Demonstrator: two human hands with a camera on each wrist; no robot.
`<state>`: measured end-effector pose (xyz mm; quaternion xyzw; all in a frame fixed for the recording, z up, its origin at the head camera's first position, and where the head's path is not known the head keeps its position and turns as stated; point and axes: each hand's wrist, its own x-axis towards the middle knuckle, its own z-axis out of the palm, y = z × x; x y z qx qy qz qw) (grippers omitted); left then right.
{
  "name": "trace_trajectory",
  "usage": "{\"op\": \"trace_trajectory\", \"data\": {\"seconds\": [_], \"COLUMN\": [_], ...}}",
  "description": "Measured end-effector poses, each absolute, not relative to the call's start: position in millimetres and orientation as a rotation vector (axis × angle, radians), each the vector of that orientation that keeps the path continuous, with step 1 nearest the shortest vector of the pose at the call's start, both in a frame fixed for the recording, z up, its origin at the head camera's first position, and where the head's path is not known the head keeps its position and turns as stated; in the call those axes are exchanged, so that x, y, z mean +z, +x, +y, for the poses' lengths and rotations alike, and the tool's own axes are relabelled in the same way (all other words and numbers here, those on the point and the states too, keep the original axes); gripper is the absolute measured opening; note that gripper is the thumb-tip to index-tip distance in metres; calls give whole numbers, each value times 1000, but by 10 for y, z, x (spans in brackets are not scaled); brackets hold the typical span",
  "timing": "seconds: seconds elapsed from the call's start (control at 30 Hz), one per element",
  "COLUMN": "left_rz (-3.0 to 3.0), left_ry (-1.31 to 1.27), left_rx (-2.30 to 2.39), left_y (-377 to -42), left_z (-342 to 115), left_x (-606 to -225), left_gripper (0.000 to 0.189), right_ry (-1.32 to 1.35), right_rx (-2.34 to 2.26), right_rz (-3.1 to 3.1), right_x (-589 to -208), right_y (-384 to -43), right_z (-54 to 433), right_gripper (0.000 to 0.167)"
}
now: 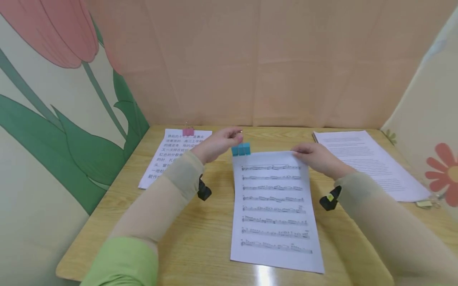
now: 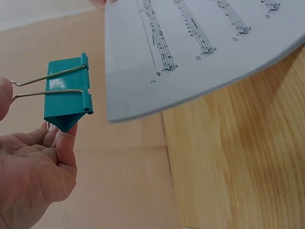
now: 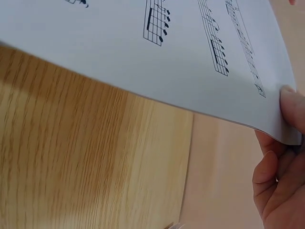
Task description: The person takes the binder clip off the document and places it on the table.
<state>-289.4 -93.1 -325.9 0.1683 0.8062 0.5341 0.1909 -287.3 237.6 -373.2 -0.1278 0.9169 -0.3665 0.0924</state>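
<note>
A blue-green binder clip (image 1: pixel 241 149) is pinched by its wire handles between the thumb and fingers of my left hand (image 1: pixel 219 143). In the left wrist view, a gap shows between the clip (image 2: pixel 66 93) and the corner of the sheet music (image 2: pixel 128 81). From the head view, the clip overlaps the top left corner of these pages. My right hand (image 1: pixel 320 159) pinches the top right corner of the sheet music (image 1: pixel 273 212), which is held tilted up over the table. The thumb of the right hand (image 3: pixel 283 179) presses on the printed face, with fingers behind.
On the left of the wooden table (image 1: pixel 200 238) lies a printed stack (image 1: pixel 154 171) with a pink binder clip (image 1: pixel 188 131) at its top. Another stack of printed sheets (image 1: pixel 365 159) lies at the right, a yellow clip (image 1: pixel 424 203) by its lower corner. Flower-patterned panels stand at both sides.
</note>
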Motion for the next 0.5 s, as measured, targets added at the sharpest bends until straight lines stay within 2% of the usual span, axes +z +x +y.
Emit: {"op": "trace_trajectory", "data": {"seconds": [0.5], "left_rz": [2239], "left_ry": [455], "left_rx": [1459], "left_y": [-2893], "left_z": [-1044], "left_x": [-3475], "left_gripper": [59], "right_ry": [-360], "right_rx": [-1058], "right_rz": [2725], "right_x": [-3768], "right_y": [-2859], "right_z": [2548], "right_gripper": [36]}}
